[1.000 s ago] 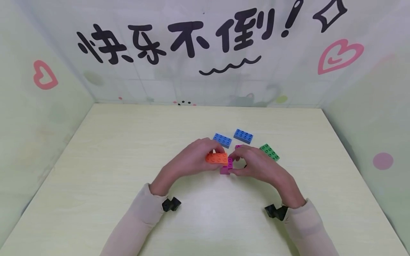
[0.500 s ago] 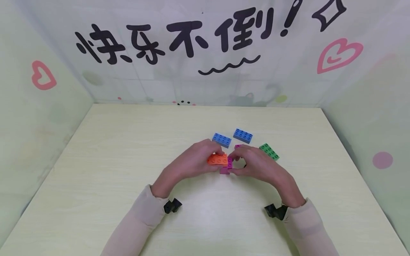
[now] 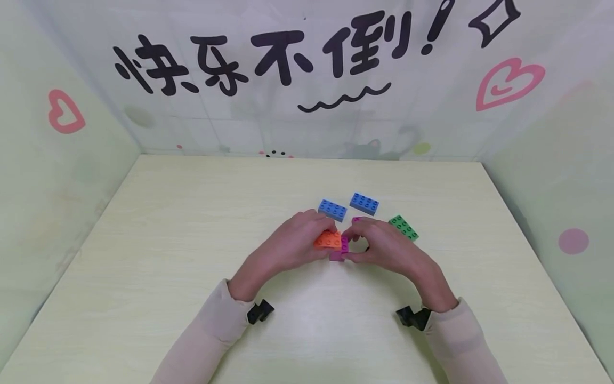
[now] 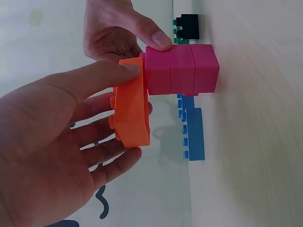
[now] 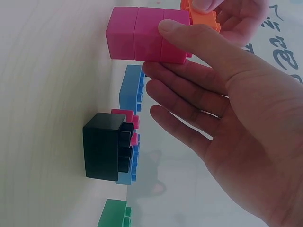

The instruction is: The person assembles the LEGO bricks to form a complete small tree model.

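Observation:
Between the thumb and fingers of my left hand (image 3: 299,242) is an orange toy building brick (image 4: 132,106), studs facing up. It sits right at the top of a magenta stack of building bricks (image 4: 182,70), three layers high, and juts out to the left. My right hand (image 3: 386,242) pinches that stack, its thumb on the near side and fingers behind, as the right wrist view shows. In the head view the orange brick and left hand cover part of the stack (image 3: 338,256).
Two blue bricks (image 3: 364,204) (image 3: 332,210) lie behind the hands. A green brick (image 3: 404,228) is at the right. A black brick (image 5: 102,146) and another magenta brick (image 5: 122,115) stand near the right hand, largely hidden in the head view. Printed cloth walls enclose the table.
My left hand has shifted slightly to the right with the orange brick, further over the magenta stack. The right hand stays in place around the stack.

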### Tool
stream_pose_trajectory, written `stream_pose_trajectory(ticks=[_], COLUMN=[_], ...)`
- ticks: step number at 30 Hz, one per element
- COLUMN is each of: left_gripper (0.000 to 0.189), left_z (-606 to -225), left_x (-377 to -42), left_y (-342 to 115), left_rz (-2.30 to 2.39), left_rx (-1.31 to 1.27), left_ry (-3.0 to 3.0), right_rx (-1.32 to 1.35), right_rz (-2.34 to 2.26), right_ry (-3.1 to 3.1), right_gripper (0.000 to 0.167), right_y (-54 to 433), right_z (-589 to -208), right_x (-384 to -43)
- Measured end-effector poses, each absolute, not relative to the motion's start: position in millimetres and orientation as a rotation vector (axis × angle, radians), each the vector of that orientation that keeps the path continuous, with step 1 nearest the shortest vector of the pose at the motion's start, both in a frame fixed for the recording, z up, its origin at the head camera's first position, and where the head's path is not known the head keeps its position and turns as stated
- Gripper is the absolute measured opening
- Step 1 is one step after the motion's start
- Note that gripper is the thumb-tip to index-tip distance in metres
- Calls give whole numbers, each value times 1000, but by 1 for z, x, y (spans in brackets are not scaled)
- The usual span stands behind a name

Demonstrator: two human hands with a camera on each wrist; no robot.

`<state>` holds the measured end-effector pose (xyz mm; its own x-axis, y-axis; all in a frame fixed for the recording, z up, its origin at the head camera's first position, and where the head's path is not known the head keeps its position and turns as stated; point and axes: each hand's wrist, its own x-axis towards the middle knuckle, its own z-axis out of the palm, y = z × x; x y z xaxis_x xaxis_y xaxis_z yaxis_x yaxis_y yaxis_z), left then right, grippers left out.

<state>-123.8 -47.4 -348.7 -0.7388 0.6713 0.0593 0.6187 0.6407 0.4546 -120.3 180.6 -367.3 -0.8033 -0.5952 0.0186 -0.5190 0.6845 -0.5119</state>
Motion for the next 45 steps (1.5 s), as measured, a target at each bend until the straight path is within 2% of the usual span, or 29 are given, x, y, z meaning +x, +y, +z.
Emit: stream_pose_trajectory(ticks=[26,38,42,45], left_gripper=[43,41,41,41], left_z=[-351,-359,-359,-359], left_x=[-122,-124,-123,-124], left_y=[-39,-40,-39,-38], left_rz=[643,782,770,762], left_rx=[1035,913,900,894], left_ry=[2831,2754,2751,2744], right_rx=[-951,-921,-786,-562], right_rz=[-745,-737,-784,-748], right_ry=[2757,2720,2713,2871], right_gripper=[32,35,38,38], right_y=[179,179,194,213], right_z=[-365,-366,-357,-349], right_x=[-121,-120,-120,-121])
